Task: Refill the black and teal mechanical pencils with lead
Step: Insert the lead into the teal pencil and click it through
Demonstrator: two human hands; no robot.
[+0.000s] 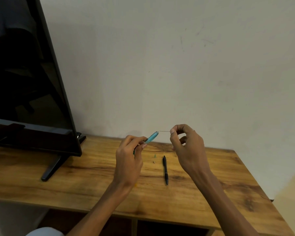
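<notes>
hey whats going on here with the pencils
A person is refilling mechanical pencils at a wooden table. The left hand holds the teal pencil tilted up, while the right hand pinches a thin lead at its open end. The black pencil lies on the table, with two small bits beside it.

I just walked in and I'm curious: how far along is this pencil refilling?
Nothing looks finished yet. In hand: the left hand holds the teal pencil while the right hand pinches a thin lead at its open end. Two small bits on the wooden table may be its removed cap parts. Left: the black pencil lies untouched; I can't tell whether it's already filled.
</notes>
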